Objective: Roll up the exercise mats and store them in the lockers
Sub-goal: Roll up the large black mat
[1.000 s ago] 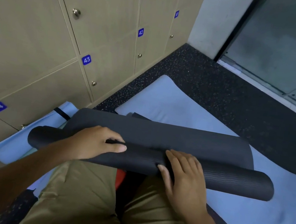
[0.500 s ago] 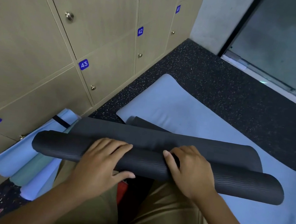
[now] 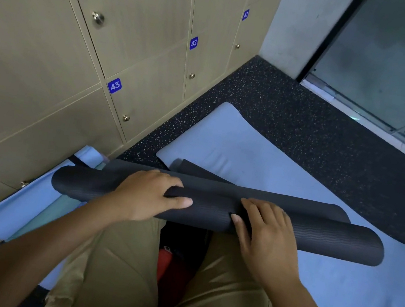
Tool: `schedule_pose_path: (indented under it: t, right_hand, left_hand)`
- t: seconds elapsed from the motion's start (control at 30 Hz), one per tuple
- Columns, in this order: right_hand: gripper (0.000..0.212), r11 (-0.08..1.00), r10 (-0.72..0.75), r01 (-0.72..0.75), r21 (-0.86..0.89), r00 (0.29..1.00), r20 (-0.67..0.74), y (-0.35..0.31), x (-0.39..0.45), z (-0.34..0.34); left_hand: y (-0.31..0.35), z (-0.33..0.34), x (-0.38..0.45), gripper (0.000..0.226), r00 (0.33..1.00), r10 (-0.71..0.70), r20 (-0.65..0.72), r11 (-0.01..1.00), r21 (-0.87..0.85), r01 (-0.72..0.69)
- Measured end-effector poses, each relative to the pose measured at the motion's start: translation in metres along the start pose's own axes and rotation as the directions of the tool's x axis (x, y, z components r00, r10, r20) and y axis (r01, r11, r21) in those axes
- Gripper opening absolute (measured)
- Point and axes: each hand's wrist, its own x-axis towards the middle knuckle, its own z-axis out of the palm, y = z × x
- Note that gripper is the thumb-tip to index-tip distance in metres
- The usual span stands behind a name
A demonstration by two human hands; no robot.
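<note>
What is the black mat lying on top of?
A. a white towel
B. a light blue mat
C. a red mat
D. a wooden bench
B: the half-rolled black mat, with the left hand and right hand on its roll, lies on a light blue mat spread flat on the dark floor.
</note>
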Motion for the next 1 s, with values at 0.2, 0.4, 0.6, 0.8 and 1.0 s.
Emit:
schedule_pose_path:
  t: [0.2,0.4,0.6,0.8,1.0]
  right_hand:
    - [0.047,0.999,0.004,-0.002,0.039,0.999,-0.037,0.007,0.012,0.013]
    - [0.055,0.998,0.029,-0.023,-0.058,0.995,0.100,0.017,0.049,0.017]
    - [0.064,0.998,0.058,-0.054,-0.022,0.916,0.396,0.028,0.088,0.017]
    - [0.052,0.993,0.025,-0.063,0.096,0.937,0.349,0.035,0.096,0.021]
    - [0.062,0.996,-0.080,0.083,-0.009,0.979,0.185,0.043,0.073,0.021]
  left_hand:
    - [-0.002,-0.005,0.013,0.047,0.997,-0.048,-0.051,0.967,-0.252,0.034]
    - [0.009,0.027,-0.003,0.049,0.840,0.174,-0.515,0.984,0.047,-0.175]
    - [0.005,0.056,0.000,0.077,0.820,0.274,-0.502,0.939,0.324,-0.115]
    - [-0.002,0.051,0.024,0.079,0.808,0.311,-0.501,0.919,0.376,-0.120]
    - [-0.007,0.030,0.042,0.082,0.888,0.231,-0.398,0.955,0.268,-0.129]
